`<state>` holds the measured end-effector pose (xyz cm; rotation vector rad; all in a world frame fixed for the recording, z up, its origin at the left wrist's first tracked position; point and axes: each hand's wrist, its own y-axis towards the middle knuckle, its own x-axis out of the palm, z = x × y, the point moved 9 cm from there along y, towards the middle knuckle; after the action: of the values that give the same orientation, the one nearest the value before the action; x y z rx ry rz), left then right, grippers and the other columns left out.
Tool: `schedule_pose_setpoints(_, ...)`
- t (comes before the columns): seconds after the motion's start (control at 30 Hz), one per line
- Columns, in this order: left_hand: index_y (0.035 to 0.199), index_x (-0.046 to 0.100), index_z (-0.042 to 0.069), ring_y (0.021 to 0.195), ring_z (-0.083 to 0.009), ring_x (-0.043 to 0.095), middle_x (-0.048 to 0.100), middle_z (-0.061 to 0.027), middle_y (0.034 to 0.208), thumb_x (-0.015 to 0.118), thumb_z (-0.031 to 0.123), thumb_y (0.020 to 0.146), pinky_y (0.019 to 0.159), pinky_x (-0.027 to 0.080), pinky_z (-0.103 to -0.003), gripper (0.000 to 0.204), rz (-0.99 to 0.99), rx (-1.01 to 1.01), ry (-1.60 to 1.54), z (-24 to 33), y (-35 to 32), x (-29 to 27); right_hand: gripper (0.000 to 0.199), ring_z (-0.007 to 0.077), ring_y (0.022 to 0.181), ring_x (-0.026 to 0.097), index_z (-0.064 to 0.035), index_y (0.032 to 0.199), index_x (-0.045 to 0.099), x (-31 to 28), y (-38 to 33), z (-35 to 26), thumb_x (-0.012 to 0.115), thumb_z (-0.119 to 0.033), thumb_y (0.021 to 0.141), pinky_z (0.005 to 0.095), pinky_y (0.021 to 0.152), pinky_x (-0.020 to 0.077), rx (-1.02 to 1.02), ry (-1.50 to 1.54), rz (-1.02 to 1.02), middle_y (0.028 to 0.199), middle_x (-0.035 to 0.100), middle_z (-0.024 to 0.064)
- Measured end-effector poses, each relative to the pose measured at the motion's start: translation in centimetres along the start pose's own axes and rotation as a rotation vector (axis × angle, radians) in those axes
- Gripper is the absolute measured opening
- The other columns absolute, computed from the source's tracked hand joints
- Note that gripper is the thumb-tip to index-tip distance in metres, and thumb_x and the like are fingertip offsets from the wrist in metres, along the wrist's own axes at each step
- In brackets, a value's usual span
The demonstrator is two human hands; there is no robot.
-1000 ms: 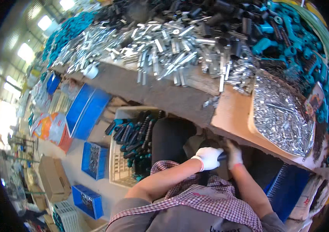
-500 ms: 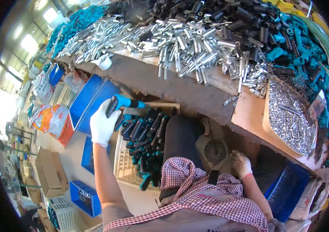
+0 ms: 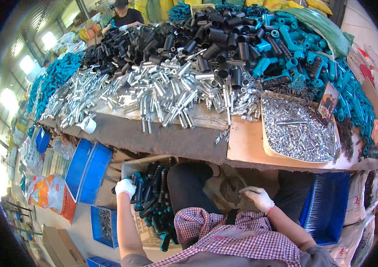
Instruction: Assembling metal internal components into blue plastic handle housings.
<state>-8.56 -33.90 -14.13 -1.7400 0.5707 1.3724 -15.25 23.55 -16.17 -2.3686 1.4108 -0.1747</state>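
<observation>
My left hand (image 3: 125, 188), in a white glove, is at the left side of a cream plastic crate (image 3: 142, 165), against the black-and-teal tool handles (image 3: 153, 189) heaped in it. Its fingers are small and partly hidden, so whether they grip a handle does not show. My right hand (image 3: 259, 199), also gloved and with darkened fingertips, hovers over my lap to the right. Its fingers stretch out to the left, and nothing is visible in them.
Ahead, a workbench bears heaps of silver metal tubes (image 3: 171, 95), black sleeves (image 3: 215, 42) and teal handles (image 3: 307, 40). Small metal parts (image 3: 300, 129) fill a tray. Blue bins (image 3: 89, 169) stand left, another blue bin (image 3: 327, 209) right. A person (image 3: 126, 17) works across the bench.
My left hand has come down to the crate; the black-and-teal tools it held up no longer show raised in it. My view has tilted up, showing more bench. My right hand's fingers have straightened somewhat.
</observation>
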Motion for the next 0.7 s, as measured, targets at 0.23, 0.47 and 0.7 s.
schedule_pose_setpoints(0.23,0.1,0.073,-0.002,0.083,-0.0227,0.071,0.074,-0.0155,0.091,0.067,0.022,0.087,0.077,0.054,-0.034,0.028,0.288,0.567,-0.676,16.4,-6.3,-21.7,0.028,0.0297,0.105,0.067,-0.0039,0.111,0.07,6.3,0.1,-26.0,0.056,-0.022,0.094,0.0399,0.096,0.0498,-0.588,-0.428,-0.281,0.112,0.07,0.0143)
schedule_pose_setpoints(0.47,0.121,0.066,0.0,0.109,-0.0352,0.065,0.069,-0.022,0.114,0.069,0.037,0.083,0.095,0.049,-0.041,0.053,0.584,0.293,-0.523,17.4,1.2,-26.5,0.025,0.0332,0.098,0.067,-0.0117,0.102,0.075,10.1,13.6,-36.9,0.056,-0.013,0.086,0.0427,0.088,0.0528,-0.842,-1.205,0.001,0.103,0.07,0.0152)
schedule_pose_setpoints(0.7,0.13,0.057,0.002,0.112,-0.0373,0.064,0.066,-0.0239,0.116,0.063,0.041,0.087,0.096,0.049,-0.045,0.059,0.509,0.211,-0.323,18.5,6.7,-24.5,0.022,0.0301,0.096,0.072,-0.0084,0.095,0.077,16.1,19.2,-38.9,0.06,-0.017,0.084,0.0416,0.082,0.0569,-0.938,-1.384,0.093,0.101,0.073,0.0168)
